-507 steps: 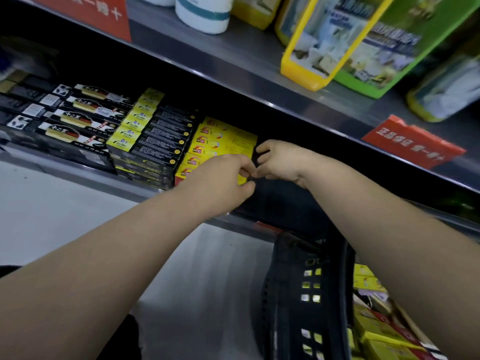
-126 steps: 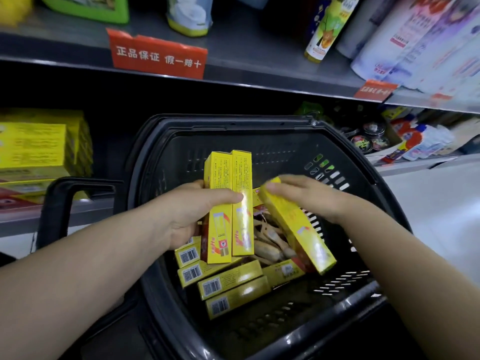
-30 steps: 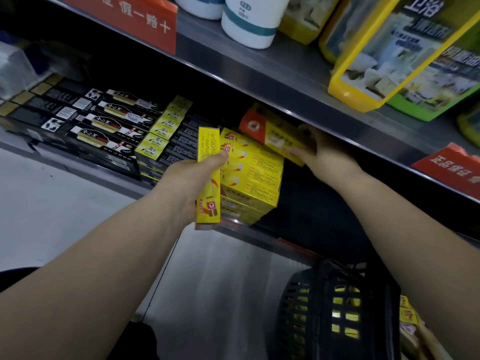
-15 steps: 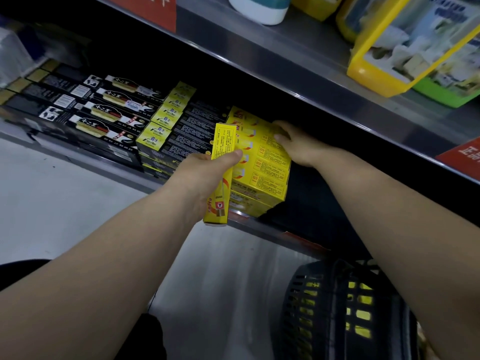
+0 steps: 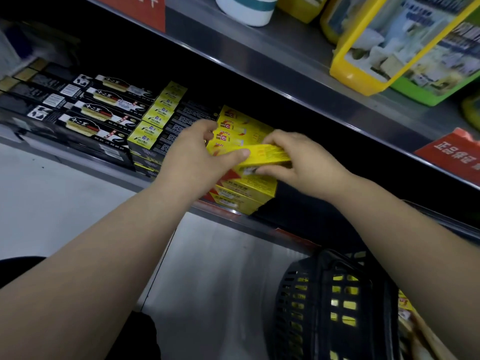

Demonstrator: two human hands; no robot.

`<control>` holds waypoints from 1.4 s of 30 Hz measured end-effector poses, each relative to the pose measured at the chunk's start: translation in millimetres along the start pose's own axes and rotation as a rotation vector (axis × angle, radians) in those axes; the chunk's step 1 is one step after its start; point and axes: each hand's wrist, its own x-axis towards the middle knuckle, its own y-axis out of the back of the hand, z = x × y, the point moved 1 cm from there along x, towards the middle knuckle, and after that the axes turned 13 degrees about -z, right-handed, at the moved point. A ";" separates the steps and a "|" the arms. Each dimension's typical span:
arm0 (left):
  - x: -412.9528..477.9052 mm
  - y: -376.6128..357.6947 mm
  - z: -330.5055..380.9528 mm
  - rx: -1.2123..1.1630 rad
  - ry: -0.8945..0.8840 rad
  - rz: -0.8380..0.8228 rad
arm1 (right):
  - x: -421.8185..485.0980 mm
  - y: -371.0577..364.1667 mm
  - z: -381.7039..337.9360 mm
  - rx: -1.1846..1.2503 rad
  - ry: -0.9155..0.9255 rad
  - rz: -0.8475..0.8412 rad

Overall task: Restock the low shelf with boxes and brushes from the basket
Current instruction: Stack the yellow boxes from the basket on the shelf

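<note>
A long yellow box [image 5: 270,154] lies level between my two hands, just above the stack of yellow boxes [image 5: 244,188] on the low shelf [image 5: 166,181]. My left hand [image 5: 197,157] grips its left end with the thumb on top. My right hand [image 5: 304,162] holds its right end, fingers curled under it. The black basket [image 5: 327,305] stands on the floor at the lower right, with yellow boxes showing through its holes and at its right side.
Black boxes [image 5: 85,113] and black-and-yellow boxes [image 5: 155,123] fill the low shelf left of the yellow stack. Dark free space lies to the stack's right. The upper shelf [image 5: 285,63] overhangs closely, carrying bottles, yellow and green packs and red price tags.
My left hand has turned its upright yellow box flat, and my right hand has come off the stack top to take hold of the box's right end.
</note>
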 end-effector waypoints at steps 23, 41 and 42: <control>-5.3 -25.8 -7.4 0.687 0.007 -0.454 | 107.6 -20.4 76.9 0.394 -0.434 -0.013; -42.0 -80.6 74.0 0.276 -0.348 -0.391 | -112.3 21.0 13.8 0.450 -0.255 0.115; -47.8 -89.3 80.8 0.274 -0.395 -0.411 | -132.6 21.4 13.6 0.493 -0.261 0.144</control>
